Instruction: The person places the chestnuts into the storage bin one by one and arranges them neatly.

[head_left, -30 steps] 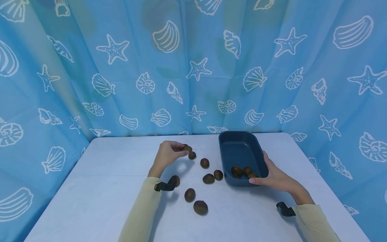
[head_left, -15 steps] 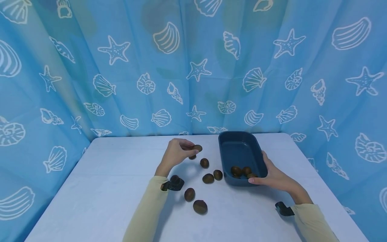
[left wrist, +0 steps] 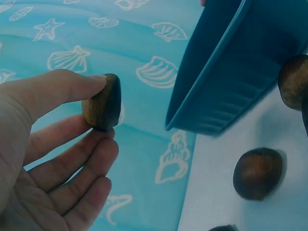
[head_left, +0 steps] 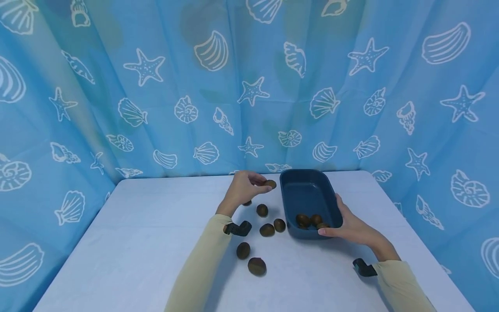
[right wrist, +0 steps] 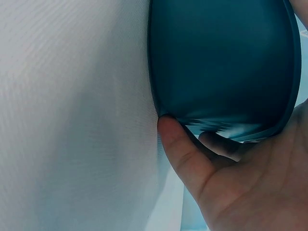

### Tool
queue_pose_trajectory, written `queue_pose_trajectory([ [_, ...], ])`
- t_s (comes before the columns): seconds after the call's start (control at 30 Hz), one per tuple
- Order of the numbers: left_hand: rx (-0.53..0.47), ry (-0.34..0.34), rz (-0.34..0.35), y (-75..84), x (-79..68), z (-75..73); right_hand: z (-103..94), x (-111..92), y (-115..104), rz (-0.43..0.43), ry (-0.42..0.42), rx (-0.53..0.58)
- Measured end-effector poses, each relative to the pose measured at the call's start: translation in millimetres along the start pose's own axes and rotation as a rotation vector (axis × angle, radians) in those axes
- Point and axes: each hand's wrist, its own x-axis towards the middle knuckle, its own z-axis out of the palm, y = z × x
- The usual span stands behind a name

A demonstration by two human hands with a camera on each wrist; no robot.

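My left hand (head_left: 245,188) pinches a brown chestnut (head_left: 270,184) between thumb and fingertips, above the table just left of a dark blue oblong box (head_left: 283,190). In the left wrist view the thumb presses on top of the held chestnut (left wrist: 102,103), its remaining fingers loosely bent below. My right hand (head_left: 352,225) grips the box at its near right corner, thumb over the near rim and fingers along the right side. Several chestnuts (head_left: 302,220) lie in the near end of the box. The right wrist view shows the thumb (right wrist: 185,154) against the box wall (right wrist: 216,72).
Several loose chestnuts (head_left: 267,230) lie on the white-covered table (head_left: 156,242) left of the box, two of them nearer the front. A blue curtain (head_left: 163,112) with shell and starfish prints hangs behind the table and at both sides.
My left hand has carried the chestnut rightward and slightly farther back, closer to the box. My right hand keeps its grip on the box, which stays in place.
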Motion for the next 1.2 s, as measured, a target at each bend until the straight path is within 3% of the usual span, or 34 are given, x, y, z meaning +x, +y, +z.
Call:
queue_pose_trajectory([
  [0.27,-0.010,-0.028,0.070,4.3,19.0,16.1,-1.2,-0.6,-0.6,-0.010,0.001,0.006],
  [0.57,-0.005,-0.074,0.049,6.9,33.1,41.3,-2.0,0.6,-0.2,-0.012,-0.010,0.010],
  [0.97,0.046,-0.106,0.145,6.7,36.2,73.8,-0.5,0.3,0.1,0.043,-0.025,-0.005],
  [1.2,0.106,-0.148,0.128,15.4,38.5,86.3,-0.9,-2.2,-2.5,0.035,-0.019,0.000],
])
